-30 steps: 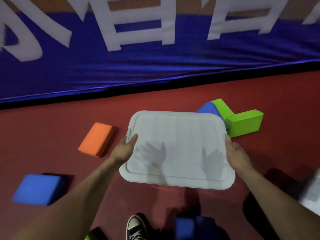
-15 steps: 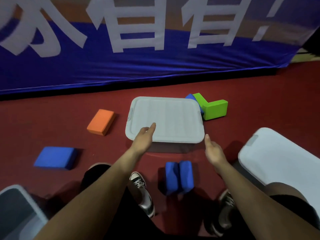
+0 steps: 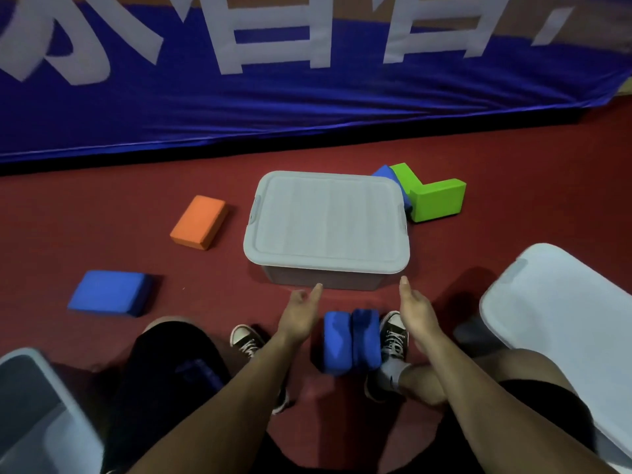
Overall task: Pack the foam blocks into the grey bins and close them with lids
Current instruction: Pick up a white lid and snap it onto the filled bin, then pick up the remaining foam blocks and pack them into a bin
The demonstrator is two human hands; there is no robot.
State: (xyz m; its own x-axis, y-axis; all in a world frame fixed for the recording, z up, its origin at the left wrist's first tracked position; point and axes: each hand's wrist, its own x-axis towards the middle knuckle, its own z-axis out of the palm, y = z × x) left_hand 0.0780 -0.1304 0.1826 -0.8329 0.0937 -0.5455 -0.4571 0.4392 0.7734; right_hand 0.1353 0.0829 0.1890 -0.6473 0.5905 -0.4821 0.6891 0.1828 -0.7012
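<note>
A grey bin (image 3: 321, 281) stands on the red floor ahead of me with its pale grey lid (image 3: 326, 222) resting on top. My left hand (image 3: 301, 311) and my right hand (image 3: 415, 304) hover just in front of the bin, fingers apart, holding nothing. Two blue foam blocks (image 3: 352, 340) stand side by side between my feet. An orange block (image 3: 199, 222) and a blue block (image 3: 109, 293) lie to the left. Green blocks (image 3: 434, 196) and a blue block (image 3: 384, 172) lie behind the bin's right corner.
A second lidded grey bin (image 3: 561, 323) sits at the right. An open grey bin (image 3: 37, 415) is at the lower left corner. A blue banner (image 3: 307, 97) hangs along the far wall. My shoes (image 3: 248, 342) and knees are below my arms.
The lid went down onto the grey bin. Both hands let go of it and drew back toward me. The view has pulled back and tilted down.
</note>
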